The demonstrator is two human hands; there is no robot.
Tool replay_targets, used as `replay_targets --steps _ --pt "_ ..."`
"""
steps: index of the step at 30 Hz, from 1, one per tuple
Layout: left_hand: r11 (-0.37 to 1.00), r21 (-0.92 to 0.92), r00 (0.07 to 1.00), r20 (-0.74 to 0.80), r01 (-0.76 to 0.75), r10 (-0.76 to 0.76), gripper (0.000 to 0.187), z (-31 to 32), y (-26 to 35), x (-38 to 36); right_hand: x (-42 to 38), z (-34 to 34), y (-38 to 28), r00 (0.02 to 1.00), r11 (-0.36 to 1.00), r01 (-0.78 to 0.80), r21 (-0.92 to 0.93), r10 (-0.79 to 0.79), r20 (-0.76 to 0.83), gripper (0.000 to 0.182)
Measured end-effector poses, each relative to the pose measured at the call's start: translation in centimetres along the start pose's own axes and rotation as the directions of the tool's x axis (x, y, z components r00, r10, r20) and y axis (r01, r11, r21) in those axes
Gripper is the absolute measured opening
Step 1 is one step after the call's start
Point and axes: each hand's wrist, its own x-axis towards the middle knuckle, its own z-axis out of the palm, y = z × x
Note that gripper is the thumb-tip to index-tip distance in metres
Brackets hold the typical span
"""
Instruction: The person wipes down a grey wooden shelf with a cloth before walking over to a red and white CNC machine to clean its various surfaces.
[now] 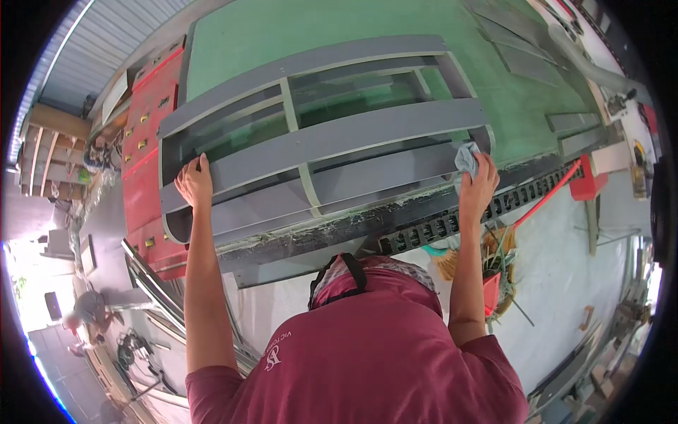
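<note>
Far to the left of the left fingers, a blurred person (90,308) is low to the ground. Nearer, just left of those fingers, stands a red drawer cabinet (145,180) with small brass-coloured pulls. The left hand (194,182) is on the left end of a grey slatted shelf unit (339,136), its fingers curled at the edge of a long board; whether they grip the board or only rest on it, I cannot tell. The shelf unit lies between the two hands and reaches beyond both sets of fingertips, its compartments parted by a short upright divider (289,104). It sits on a green tabletop (311,20), which spreads out past the fingers. At the unit's right end, the right hand (480,185) has its fingers closed on a crumpled light-blue cloth (466,159). Below the right fingers runs a black slotted rail (424,232), with a red-handled broom (547,194) to their lower right. Well beyond them, to the upper right, flat grey boards (526,60) lie on the tabletop.
</note>
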Motion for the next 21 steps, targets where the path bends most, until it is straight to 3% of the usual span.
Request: replay_targets --steps 2,7,10,13,15,16,18,19,20,21 --pt "1.0 0.005 1.0 0.01 0.007 -0.007 0.041 -0.3 0.2 -0.2 0.7 0.9 -0.3 0.989 0.985 -0.029 -0.171 0.004 -0.147 0.052" --pt "1.0 -0.012 1.0 0.004 -0.017 0.017 0.042 -0.2 0.2 -0.1 0.0 5.1 2.2 0.99 0.968 -0.003 -0.252 -0.034 -0.14 0.057" --pt "1.0 0.0 0.999 0.034 0.022 -0.022 0.042 -0.5 0.5 -0.3 -0.4 4.8 1.7 0.999 0.962 -0.026 -0.273 0.018 -0.03 0.055" --pt "0.999 0.012 0.999 0.036 0.038 -0.038 0.041 -0.4 0.5 -0.3 -0.6 4.1 0.1 0.994 0.961 0.074 -0.266 -0.049 0.097 0.053" --pt "1.0 0.007 0.999 0.044 0.024 -0.024 0.042 -0.3 0.2 -0.2 -1.3 3.5 -1.8 0.969 0.986 0.132 -0.099 -0.108 0.222 0.054" --pt "1.0 0.004 0.999 0.042 0.03 -0.03 0.042 -0.4 0.3 -0.2 -1.6 3.4 -2.7 0.968 0.985 0.139 -0.1 -0.115 0.221 0.054" --pt "0.999 -0.01 0.999 0.033 0.03 -0.03 0.042 -0.5 0.4 -0.3 -2.3 3.4 -4.4 0.867 0.96 -0.045 0.275 -0.1 0.488 0.051" --pt "0.999 -0.012 0.999 0.034 0.033 -0.033 0.042 -0.6 0.5 -0.4 -2.6 3.5 -5.0 0.867 0.961 -0.042 0.274 -0.101 0.489 0.051" --pt "0.999 -0.011 0.999 0.03 0.035 -0.034 0.043 -0.7 0.6 -0.4 -2.9 3.8 -5.4 0.788 0.678 -0.447 0.584 -0.01 0.615 0.048" --pt "0.999 -0.009 0.999 0.026 0.037 -0.037 0.043 -0.7 0.7 -0.5 -3.0 4.1 -6.0 0.668 0.174 -0.731 0.66 -0.014 0.744 0.046"
